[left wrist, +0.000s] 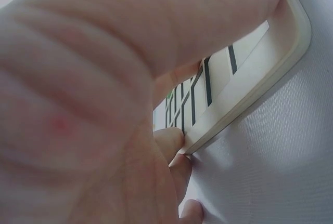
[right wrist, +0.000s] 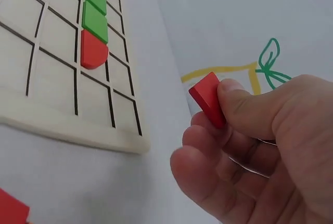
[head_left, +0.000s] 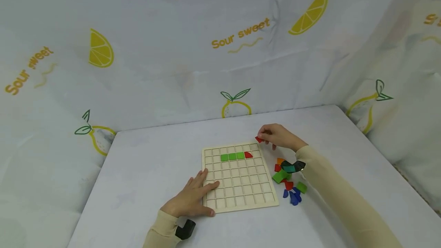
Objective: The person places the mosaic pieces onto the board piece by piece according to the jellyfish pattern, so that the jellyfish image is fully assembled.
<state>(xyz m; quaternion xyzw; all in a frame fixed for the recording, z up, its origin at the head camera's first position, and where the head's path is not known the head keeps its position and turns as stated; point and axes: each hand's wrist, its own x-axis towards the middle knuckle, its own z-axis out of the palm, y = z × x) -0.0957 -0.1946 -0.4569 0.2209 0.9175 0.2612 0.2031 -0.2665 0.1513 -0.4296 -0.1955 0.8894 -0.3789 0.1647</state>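
A pale wooden grid board lies on the table. In one of its upper rows sit three green square tiles and, right of them, a red quarter-round tile. My left hand rests on the board's left edge with fingers spread, the thumb by the lower left corner. Off the board's upper right corner, my right hand pinches a red tile between thumb and fingers. The right wrist view shows this tile's flat face and thick side; part of it is hidden by the thumb.
Right of the board lies a loose pile of pieces: green tiles, red pieces, an orange piece and several blue pieces. The right forearm reaches past this pile. A white cloth with lemon prints hangs behind the table.
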